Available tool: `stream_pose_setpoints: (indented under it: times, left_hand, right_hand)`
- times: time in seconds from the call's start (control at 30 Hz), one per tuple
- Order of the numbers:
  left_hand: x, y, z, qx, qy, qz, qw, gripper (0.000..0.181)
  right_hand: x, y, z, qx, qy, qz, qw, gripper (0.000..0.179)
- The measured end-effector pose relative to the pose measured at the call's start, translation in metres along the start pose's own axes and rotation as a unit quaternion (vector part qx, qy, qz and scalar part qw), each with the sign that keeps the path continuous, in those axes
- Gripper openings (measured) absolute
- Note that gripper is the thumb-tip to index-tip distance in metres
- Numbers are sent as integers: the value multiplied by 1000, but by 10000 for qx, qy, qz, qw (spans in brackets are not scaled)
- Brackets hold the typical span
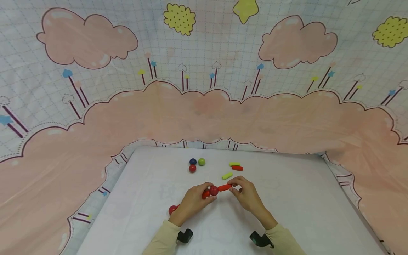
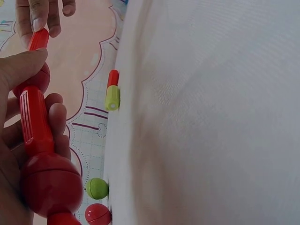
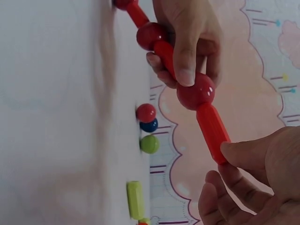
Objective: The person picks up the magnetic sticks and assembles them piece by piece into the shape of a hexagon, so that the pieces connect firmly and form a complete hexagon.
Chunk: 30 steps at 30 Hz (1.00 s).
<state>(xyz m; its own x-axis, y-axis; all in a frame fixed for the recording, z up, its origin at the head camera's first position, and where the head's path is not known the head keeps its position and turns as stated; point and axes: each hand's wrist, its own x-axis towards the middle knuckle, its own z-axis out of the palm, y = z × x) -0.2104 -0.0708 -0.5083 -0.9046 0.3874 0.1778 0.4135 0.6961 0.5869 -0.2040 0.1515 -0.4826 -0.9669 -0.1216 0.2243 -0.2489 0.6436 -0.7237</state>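
A chain of red balls and ridged red rods runs across both hands. My left hand (image 1: 193, 201) grips it, fingers curled under a red rod (image 2: 36, 119) and thumb on a red ball (image 3: 196, 92). From that ball the end rod (image 3: 213, 132) points toward my right hand (image 1: 247, 195), which pinches its far tip between thumb and fingers. Behind the left hand the chain carries on to another red ball (image 3: 151, 36) and, in the head view, ends at a red ball (image 1: 173, 210) beside the left wrist. Part of the chain is hidden by the left hand.
Farther back on the white table (image 1: 287, 198) sit a blue ball (image 1: 192, 161), a green ball (image 1: 202, 162) and a loose red ball (image 1: 192, 168). To their right lie two yellow-green rods, the nearer rod (image 1: 227, 175) apart, and a red rod (image 1: 237, 168). A patterned cloth (image 1: 204, 117) hangs behind.
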Motion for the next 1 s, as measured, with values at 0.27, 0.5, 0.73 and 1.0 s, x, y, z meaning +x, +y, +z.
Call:
stream_pose_setpoints:
  times: [0.27, 0.5, 0.73, 1.0]
  left_hand:
    - [-2, -3, 6, -101, 71, 71, 9999, 43]
    - [-2, -3, 11, -196, 130, 378, 9990, 37]
    - [-2, -5, 14, -80, 204, 442, 9988, 26]
    - [-3, -9, 11, -46, 267, 280, 9992, 28]
  right_hand:
    - [-2, -1, 7, 282, -6, -89, 9996, 20]
    - [-4, 1, 19, 470, -255, -136, 9985, 20]
    - [-3, 1, 24, 537, -321, -158, 9979, 20]
    - [8, -2, 16, 547, -10, -352, 9979, 20]
